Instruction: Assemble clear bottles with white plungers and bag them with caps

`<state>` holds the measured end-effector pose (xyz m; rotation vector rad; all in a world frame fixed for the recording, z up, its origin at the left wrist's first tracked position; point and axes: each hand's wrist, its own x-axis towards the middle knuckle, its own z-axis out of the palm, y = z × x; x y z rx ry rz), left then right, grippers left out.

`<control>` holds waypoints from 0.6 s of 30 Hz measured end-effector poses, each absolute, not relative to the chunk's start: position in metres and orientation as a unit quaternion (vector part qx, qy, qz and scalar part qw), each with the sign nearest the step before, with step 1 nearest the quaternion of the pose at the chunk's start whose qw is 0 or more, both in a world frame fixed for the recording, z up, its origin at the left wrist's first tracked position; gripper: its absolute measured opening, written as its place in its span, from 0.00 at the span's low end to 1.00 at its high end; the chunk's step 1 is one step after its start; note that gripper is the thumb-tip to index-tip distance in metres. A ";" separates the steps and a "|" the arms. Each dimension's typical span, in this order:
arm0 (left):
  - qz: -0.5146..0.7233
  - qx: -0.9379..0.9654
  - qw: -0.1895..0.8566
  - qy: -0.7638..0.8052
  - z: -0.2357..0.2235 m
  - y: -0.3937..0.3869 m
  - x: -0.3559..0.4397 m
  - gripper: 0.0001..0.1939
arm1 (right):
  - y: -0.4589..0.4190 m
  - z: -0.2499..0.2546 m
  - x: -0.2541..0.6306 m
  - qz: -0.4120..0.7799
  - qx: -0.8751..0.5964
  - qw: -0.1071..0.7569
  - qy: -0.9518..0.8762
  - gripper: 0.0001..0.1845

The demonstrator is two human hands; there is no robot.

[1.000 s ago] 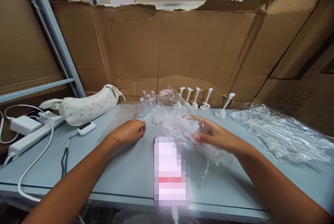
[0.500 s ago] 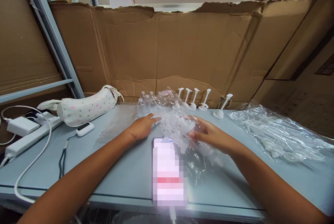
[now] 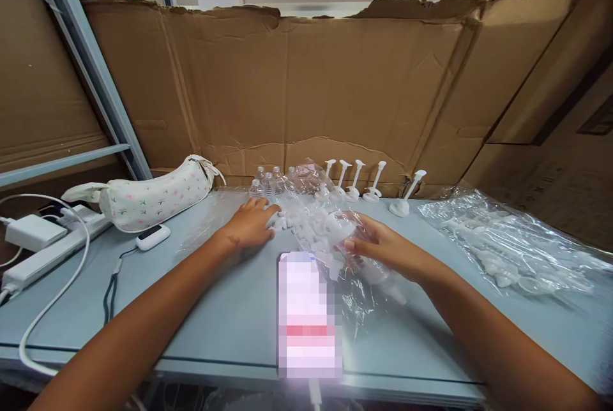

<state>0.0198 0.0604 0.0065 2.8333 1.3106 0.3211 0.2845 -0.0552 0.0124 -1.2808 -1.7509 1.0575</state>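
A clear plastic bag [image 3: 360,302] of small white plastic parts [image 3: 311,227] lies in the middle of the grey tabletop. My right hand [image 3: 376,242] is closed on the bag's right side, thumb toward me. To the left of the white parts is my left hand [image 3: 251,221], palm down, fingers apart, with no object visible in it. Small clear bottles [image 3: 268,184] stand just behind its fingertips. Several white stands with round bases [image 3: 376,184] are lined up behind the bag, and one more stand [image 3: 407,195] sits further right.
A phone [image 3: 309,315] with a cable lies near the front edge. Another clear bag of white parts [image 3: 512,251] is at the right. On the left are a patterned pouch [image 3: 153,197], a small white device [image 3: 153,237] and a power strip [image 3: 57,251]. Cardboard [image 3: 306,85] walls the back.
My left hand has drawn back a little to the left, off the white parts. My right hand stays on the bag. The view has shifted slightly.
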 end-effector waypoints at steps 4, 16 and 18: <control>0.080 0.909 0.040 0.408 0.000 0.067 0.017 0.27 | -0.055 0.012 0.284 0.426 -0.494 0.360 -0.668 0.33; 0.128 0.926 0.044 0.352 -0.014 0.061 0.039 0.17 | -0.056 0.015 0.281 0.447 -0.477 0.376 -0.657 0.33; 0.134 0.926 0.043 0.350 -0.015 0.062 0.041 0.16 | -0.056 0.015 0.282 0.446 -0.486 0.373 -0.652 0.34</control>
